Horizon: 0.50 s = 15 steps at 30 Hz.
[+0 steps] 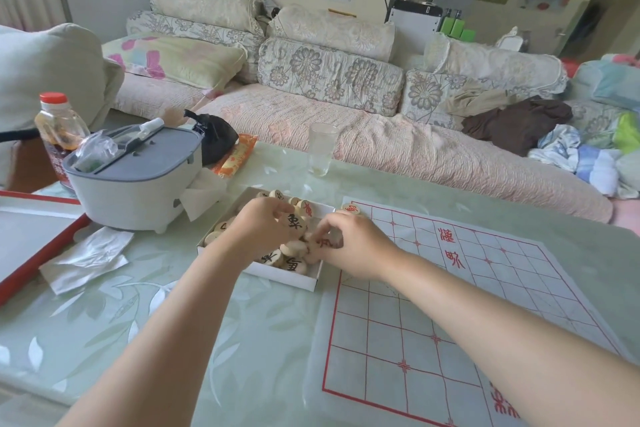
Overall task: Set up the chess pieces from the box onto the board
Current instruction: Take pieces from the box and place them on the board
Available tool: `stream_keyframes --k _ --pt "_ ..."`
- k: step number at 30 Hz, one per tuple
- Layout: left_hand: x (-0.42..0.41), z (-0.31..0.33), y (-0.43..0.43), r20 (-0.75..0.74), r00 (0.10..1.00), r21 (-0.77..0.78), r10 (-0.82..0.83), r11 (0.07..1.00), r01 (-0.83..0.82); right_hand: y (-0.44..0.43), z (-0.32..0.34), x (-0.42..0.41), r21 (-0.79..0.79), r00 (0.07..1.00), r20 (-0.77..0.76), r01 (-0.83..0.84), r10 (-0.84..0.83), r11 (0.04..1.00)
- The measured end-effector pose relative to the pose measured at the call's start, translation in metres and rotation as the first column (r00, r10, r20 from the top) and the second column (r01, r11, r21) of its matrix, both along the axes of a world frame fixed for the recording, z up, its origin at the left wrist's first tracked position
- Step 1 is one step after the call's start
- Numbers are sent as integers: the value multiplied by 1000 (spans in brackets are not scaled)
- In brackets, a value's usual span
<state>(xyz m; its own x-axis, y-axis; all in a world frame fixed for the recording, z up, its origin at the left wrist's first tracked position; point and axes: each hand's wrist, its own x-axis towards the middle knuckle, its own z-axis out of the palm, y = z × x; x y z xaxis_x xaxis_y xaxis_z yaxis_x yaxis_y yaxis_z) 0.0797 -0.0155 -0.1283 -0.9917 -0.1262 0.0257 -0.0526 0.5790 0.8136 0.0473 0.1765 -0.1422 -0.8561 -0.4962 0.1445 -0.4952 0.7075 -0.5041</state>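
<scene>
Far to the left of the box (290, 278), a red-edged tray (41, 243) is cut off by the frame edge, and a crumpled tissue (86, 256) lies between the two. Behind the tissue stands a grey-lidded container (138, 180), which hides most of a red-capped bottle (57, 121). A black bag (216, 135) and an orange packet (237, 156) lie behind the box.

The box is a shallow white tray on the green table (173, 322), just left of the board (450, 305), and wooden discs are heaped inside it. The two hands cover much of the heap. The left hand (259, 229) reaches over the box's left half with its fingers curled, pinching a black-marked piece (294, 222) that is tilted up above the others. The right hand (356, 248) comes in across the board's near-left part, and its bent fingers dip into the right side of the box around a red-marked piece (325, 242). That spot is blurred, so it cannot be told whether the piece is grasped or only touched.

An empty glass (320, 149) stands behind the box. One red piece (351, 209) sits on the board's far-left corner, just right of the box's far end. The board's near edge runs out of frame. A sofa (346, 135) lies beyond the table.
</scene>
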Motion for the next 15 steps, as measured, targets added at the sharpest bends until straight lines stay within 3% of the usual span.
stream_keyframes --k 6,12,15 --pt "6 3 49 -78 990 -24 -120 993 118 58 10 7 -46 990 -19 136 -137 990" --pt "7 -8 99 -19 958 -170 -287 945 280 134 1 22 -10 959 13 282 -282 959" --pt "8 -10 122 5 934 -160 -357 922 353 161 -2 40 67 955 51 290 -293 955"
